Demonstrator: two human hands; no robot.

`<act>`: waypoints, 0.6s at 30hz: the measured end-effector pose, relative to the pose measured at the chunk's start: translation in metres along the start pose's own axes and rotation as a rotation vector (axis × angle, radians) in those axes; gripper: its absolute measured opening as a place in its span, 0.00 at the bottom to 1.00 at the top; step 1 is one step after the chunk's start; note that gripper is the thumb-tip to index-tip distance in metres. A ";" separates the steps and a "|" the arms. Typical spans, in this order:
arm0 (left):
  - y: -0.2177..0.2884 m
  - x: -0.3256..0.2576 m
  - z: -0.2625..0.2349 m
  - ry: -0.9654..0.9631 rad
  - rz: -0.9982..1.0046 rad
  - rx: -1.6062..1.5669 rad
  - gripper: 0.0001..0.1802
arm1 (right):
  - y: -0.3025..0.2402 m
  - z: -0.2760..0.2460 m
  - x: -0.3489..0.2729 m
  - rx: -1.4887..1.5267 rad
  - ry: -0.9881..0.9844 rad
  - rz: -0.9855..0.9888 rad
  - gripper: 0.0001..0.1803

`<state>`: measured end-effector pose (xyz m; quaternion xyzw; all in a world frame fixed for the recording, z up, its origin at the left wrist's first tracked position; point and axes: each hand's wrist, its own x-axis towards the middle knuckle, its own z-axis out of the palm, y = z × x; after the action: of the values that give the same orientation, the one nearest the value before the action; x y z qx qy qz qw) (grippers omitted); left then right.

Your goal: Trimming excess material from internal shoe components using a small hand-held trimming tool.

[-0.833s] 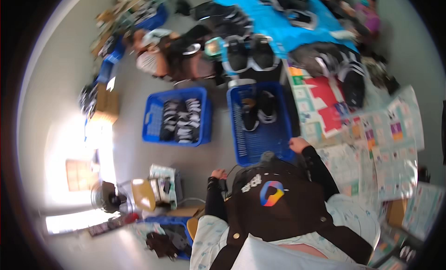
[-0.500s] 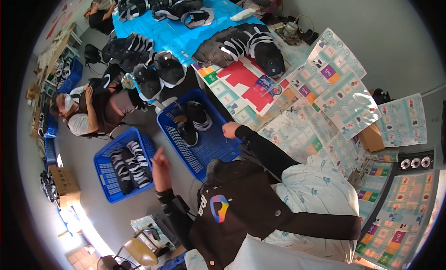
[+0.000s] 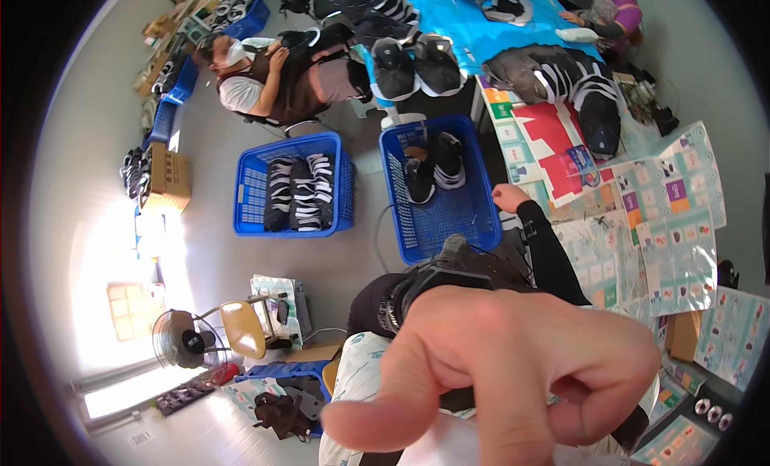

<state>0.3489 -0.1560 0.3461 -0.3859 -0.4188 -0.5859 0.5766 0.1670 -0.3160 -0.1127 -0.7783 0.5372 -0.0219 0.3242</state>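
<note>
My left hand (image 3: pixel 513 354) is raised very close to the camera and fills the lower middle. Its thumb and a finger stretch apart, the other fingers bend, and nothing shows in its grasp. At the right rim of a blue plastic basket (image 3: pixel 489 177), my right hand (image 3: pixel 510 198) has its fingers curled closed. Whatever it may hold is too small to make out. Inside that basket, a black shoe with a white sole (image 3: pixel 447 161) stands beside another black shoe (image 3: pixel 419 181).
Left of it, another blue basket (image 3: pixel 342 185) holds rows of black-and-white shoes. A masked person (image 3: pixel 265 89) sits behind it, handling a shoe. More shoes (image 3: pixel 439 65) stand on the blue-covered table (image 3: pixel 457 21). Printed sheets (image 3: pixel 682 257) cover the worktable at right. A chair (image 3: pixel 242 328) and fan (image 3: pixel 188 342) stand lower left.
My left hand has risen from beside the baskets to right before the camera. My right hand stays by the basket's right rim. The whole view has turned and shifted.
</note>
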 end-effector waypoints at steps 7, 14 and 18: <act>0.027 0.027 -0.010 0.018 -0.563 -0.215 0.50 | 0.027 -0.005 0.005 0.072 -0.076 0.088 0.14; 0.052 -0.033 -0.059 0.450 -0.250 0.523 0.58 | 0.043 -0.073 0.109 0.251 0.399 -0.091 0.15; 0.150 -0.163 -0.103 0.839 -0.693 1.098 0.38 | 0.040 -0.152 0.172 0.276 0.742 0.263 0.13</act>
<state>0.5075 -0.1929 0.1638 0.3629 -0.4925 -0.5386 0.5794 0.1484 -0.5435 -0.0681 -0.5917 0.7044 -0.3312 0.2098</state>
